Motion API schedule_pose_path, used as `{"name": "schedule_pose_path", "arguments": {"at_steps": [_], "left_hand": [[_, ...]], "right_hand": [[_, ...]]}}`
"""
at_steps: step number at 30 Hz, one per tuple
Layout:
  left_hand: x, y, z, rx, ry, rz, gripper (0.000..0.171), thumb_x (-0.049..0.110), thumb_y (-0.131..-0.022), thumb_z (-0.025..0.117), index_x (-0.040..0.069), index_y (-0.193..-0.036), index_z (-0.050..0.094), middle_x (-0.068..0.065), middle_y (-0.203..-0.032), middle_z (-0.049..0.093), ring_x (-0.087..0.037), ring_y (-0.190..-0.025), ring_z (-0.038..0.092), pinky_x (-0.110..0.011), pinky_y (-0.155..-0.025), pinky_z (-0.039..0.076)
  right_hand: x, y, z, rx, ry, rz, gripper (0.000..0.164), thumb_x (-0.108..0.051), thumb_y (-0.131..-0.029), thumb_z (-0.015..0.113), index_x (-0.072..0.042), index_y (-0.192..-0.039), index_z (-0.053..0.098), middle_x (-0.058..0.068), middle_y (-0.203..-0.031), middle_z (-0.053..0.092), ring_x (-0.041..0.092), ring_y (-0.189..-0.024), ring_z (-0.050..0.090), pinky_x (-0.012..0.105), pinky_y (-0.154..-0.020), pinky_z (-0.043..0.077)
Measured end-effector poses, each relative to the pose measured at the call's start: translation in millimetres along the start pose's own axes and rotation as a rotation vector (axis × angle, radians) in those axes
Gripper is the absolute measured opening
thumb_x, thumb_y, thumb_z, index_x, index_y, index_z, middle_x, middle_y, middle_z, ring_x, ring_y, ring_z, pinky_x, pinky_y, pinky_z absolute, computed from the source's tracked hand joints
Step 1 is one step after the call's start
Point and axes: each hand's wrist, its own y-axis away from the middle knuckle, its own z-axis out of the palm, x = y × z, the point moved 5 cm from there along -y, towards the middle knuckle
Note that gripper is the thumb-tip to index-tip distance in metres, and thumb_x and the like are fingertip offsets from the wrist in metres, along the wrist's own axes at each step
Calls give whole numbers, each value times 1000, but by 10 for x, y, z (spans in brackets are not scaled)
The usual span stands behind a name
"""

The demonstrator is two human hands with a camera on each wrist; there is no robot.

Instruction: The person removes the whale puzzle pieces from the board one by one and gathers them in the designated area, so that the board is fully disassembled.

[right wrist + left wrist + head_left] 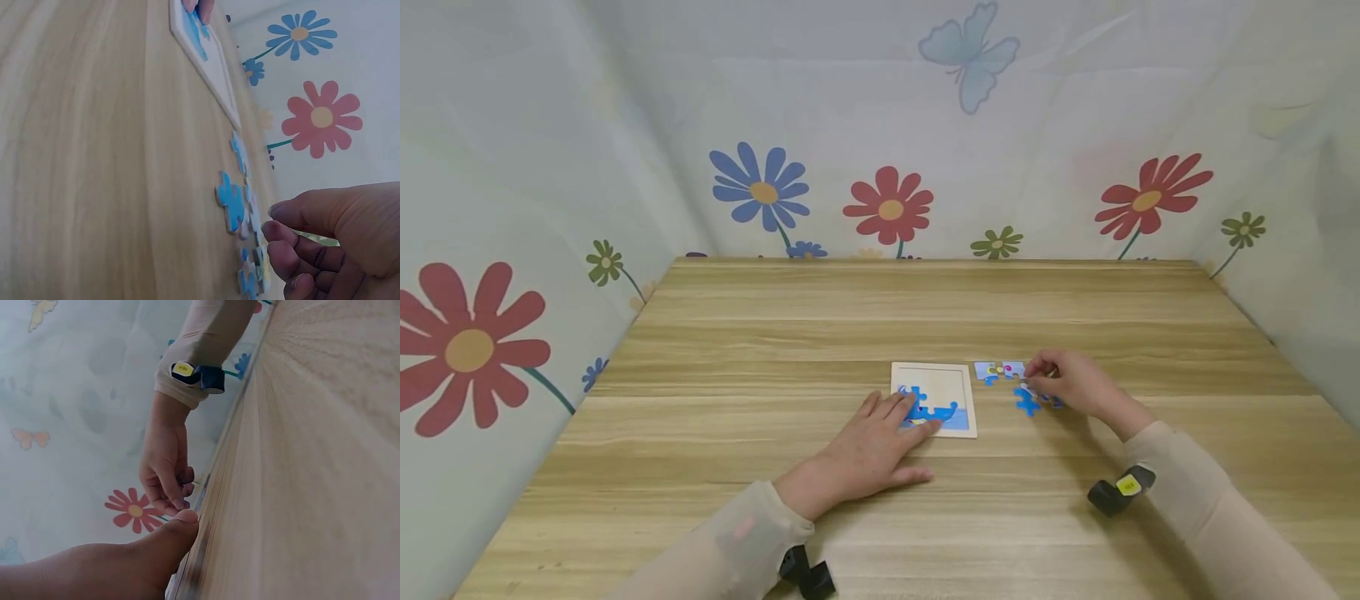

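A square puzzle board with a pale wooden rim lies flat on the table, blue pieces fitted along its lower part. My left hand rests with outstretched fingers over the board's left side and lower edge, partly covering those pieces. Just right of the board, my right hand hovers over loose jigsaw pieces. Its fingers are loosely bent, and the right wrist view shows a small gap between thumb and forefinger with no piece in it. In the head view this hand hides some pieces.
The wood-grain table reaches back to a white cloth backdrop printed with flowers and a butterfly. Further cloth hangs at both sides. A blue-and-pink loose piece lies beside the board's upper right corner.
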Motion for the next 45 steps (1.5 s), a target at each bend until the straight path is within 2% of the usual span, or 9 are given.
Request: {"name": "schedule_pose_path", "arguments": {"at_steps": [9, 19, 32, 45], "left_hand": [[-9, -1, -27, -40, -9, 1, 64, 63, -92, 45, 28, -145, 42, -19, -151, 38, -36, -141, 35, -57, -114, 28], [-9, 1, -57, -47, -39, 18, 65, 63, -92, 45, 27, -146, 42, -18, -151, 39, -37, -141, 35, -57, -113, 29], [-61, 92, -120, 10, -52, 28, 63, 60, -93, 48, 24, -144, 45, -20, -148, 42, -37, -138, 39, -57, -113, 30], [10, 146, -104, 58, -97, 57, 64, 64, -91, 47, 25, -141, 47, -17, -143, 47, -33, -135, 43, -54, -112, 33]], "right_hand": [[-179, -42, -18, 12, -21, -1, 11, -10, -92, 61, -2, -98, 67, 9, -89, 64, 16, -73, 51, 25, -62, 42], [-353, -102, 23, 33, -31, -15, 11, -13, -93, 61, -5, -98, 67, 9, -92, 67, 16, -78, 58, 28, -69, 46], [-506, -180, 107, 65, -94, -51, 12, -11, -92, 62, -2, -98, 68, 10, -91, 68, 15, -76, 56, 26, -69, 45], [-669, -263, 235, 96, -121, -101, 9, -9, -90, 63, -3, -94, 69, 10, -89, 68, 14, -74, 53, 24, -66, 43]]}}
